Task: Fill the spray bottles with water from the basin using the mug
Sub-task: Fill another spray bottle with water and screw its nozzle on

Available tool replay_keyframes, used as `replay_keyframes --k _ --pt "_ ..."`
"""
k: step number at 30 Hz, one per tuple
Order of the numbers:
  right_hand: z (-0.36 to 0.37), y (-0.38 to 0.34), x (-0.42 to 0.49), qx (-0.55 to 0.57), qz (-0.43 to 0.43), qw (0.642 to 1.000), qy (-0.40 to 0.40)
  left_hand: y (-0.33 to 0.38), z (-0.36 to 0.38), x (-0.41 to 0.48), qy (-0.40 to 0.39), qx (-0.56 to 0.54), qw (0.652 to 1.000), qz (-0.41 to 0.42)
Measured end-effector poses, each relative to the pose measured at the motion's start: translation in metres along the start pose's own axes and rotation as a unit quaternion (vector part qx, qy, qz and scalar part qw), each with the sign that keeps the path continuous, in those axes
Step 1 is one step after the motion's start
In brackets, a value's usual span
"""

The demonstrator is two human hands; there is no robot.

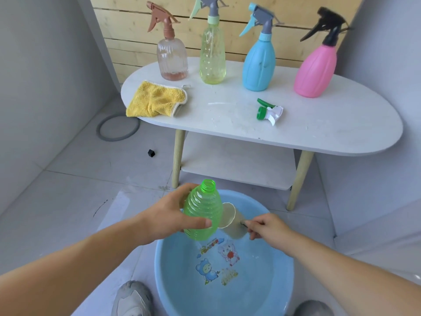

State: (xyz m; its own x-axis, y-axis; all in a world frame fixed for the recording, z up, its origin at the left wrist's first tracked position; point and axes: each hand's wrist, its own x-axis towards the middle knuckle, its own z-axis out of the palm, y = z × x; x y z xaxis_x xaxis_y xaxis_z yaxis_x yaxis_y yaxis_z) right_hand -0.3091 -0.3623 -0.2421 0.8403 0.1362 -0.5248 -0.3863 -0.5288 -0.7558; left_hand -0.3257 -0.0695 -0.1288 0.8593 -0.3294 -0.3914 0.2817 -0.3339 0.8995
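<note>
Two hands are working above the blue basin (264, 283). The left hand (169, 216) is gripping the uncapped green bottle (202, 208), thumb curled across its ribbed body, neck pointing away. Just right of it, the right hand (266, 225) is pinching the handle of the beige mug (235, 229), which is lying tilted with its mouth towards the bottle. Beyond both hands, a white tabletop (319, 128) is carrying four capped spray bottles (258, 65), a loose green spray head (268, 111) and a yellow cloth (155, 99). Pale floor tiles (79, 190) and a plank wall (136, 30) are surrounding it.
</note>
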Motion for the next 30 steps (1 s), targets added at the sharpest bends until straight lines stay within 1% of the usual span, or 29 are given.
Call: replay_keyframes --k 5,14,19,21,25,30 --pt "-0.027 -0.044 -0.028 0.063 -0.039 0.997 0.014 0.014 -0.009 -0.003 -0.002 -0.02 1.0 0.014" --pt "-0.073 -0.12 -0.1 0.076 -0.13 0.986 0.077 0.032 -0.013 -0.013 -0.011 -0.049 0.998 0.045" --pt "-0.082 -0.146 -0.131 0.114 -0.208 0.967 0.09 0.036 -0.006 -0.013 -0.02 -0.044 0.997 0.056" --pt "-0.083 -0.152 -0.137 0.11 -0.232 0.962 0.094 0.037 -0.003 -0.012 -0.024 -0.047 0.997 0.059" --pt "-0.082 -0.159 -0.143 0.094 -0.251 0.959 0.096 0.037 0.0 -0.011 -0.028 -0.044 0.997 0.061" --pt "-0.083 -0.164 -0.143 0.031 -0.282 0.951 0.12 0.033 0.001 -0.008 -0.021 -0.054 0.997 0.059"
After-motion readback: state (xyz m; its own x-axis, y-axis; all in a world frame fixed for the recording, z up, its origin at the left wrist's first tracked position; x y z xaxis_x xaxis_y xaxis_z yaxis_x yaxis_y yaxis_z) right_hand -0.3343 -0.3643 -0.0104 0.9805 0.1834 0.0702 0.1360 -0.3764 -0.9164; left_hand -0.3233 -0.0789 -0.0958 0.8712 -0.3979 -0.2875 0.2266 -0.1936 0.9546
